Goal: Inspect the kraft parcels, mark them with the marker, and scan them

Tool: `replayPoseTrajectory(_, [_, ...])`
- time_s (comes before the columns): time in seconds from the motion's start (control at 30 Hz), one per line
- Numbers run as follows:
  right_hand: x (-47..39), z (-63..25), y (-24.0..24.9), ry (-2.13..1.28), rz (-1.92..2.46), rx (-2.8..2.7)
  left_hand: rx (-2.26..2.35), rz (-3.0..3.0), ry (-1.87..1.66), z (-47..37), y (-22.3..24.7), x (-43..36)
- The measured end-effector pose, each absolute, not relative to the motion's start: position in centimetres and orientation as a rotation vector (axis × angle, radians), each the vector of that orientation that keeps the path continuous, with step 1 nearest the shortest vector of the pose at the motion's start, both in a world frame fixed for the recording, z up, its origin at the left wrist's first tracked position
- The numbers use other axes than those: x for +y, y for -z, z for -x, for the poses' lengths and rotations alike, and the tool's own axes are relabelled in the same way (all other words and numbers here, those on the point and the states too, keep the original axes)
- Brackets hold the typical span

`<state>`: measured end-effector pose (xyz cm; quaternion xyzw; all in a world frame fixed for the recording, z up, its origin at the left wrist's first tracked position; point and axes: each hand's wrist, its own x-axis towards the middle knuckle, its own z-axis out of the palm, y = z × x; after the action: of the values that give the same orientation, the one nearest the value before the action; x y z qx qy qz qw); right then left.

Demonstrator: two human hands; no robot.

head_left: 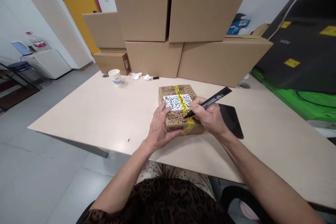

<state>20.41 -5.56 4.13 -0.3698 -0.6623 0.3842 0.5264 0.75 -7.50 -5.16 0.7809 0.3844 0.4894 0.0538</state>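
Note:
A small cardboard box (176,123) lies on the table, covered in black marks. It carries a white label (172,102) and a strip of yellow tape (181,98) across its top. My left hand (158,127) grips the box's near left corner, fingers on the top and thumb along the front side. In my right hand (208,115) is a black marker pen (216,97), its tip down at the box top beside the tape. Partly behind my right wrist lies a dark flat tablet-like device (232,120).
Large cardboard boxes (154,57) are stacked along the table's (105,112) far edge. A paper cup (115,77), crumpled tissues (136,76) and a small black cap (155,77) sit before them. Something large under a dark cover (304,49) stands at the right.

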Motion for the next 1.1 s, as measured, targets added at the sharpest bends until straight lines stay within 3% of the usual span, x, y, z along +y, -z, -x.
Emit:
replayPoseTrajectory(0.67, [-5.2,-19.4,-4.1,-0.791,0.959,-1.631,1.212,-2.336,-1.478,-0.6,5.6,-7.3])
replayPoseTrajectory(0.83, [-5.1,-19.4,-3.8,-0.785,0.916,-1.417,1.212,-2.333,-1.474,-0.6,5.7,-7.2])
replayPoseTrajectory(1.1, [-3.4,-26.0,-0.8,-0.229,1.188,-1.305,1.211,-2.318,-1.521,-0.6,6.1,-7.3])
